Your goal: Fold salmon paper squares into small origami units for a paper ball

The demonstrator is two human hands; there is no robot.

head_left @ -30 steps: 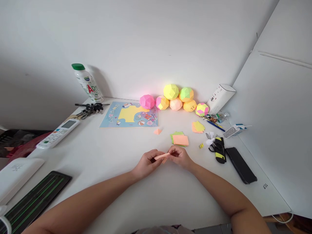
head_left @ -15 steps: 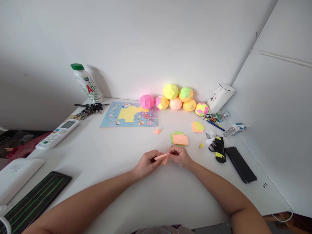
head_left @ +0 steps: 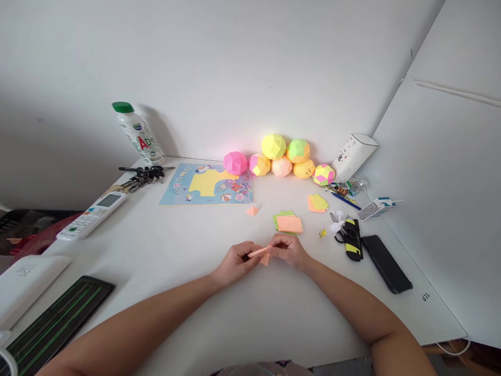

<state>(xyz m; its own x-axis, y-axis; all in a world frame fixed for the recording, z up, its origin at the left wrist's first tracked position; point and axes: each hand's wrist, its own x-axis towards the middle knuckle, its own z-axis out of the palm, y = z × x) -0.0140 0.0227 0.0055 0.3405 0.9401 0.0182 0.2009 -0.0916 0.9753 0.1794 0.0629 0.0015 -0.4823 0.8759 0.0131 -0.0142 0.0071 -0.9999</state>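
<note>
White table (head_left: 168, 235), pale matte top, back edge along a plain white wall (head_left: 195, 68). Wall shades to darker grey at far left; small dark mark (head_left: 271, 87) near its centre. Right: flat white panel (head_left: 450, 209) meets the wall at a slanting seam, raised pale strip (head_left: 457, 93) across its upper part. Sliver of grey floor (head_left: 354, 367) below the table. Light soft, source out of view.

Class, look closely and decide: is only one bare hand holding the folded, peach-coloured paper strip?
No, the left hand and right hand both grip the folded, peach-coloured paper strip between their fingers.
</note>
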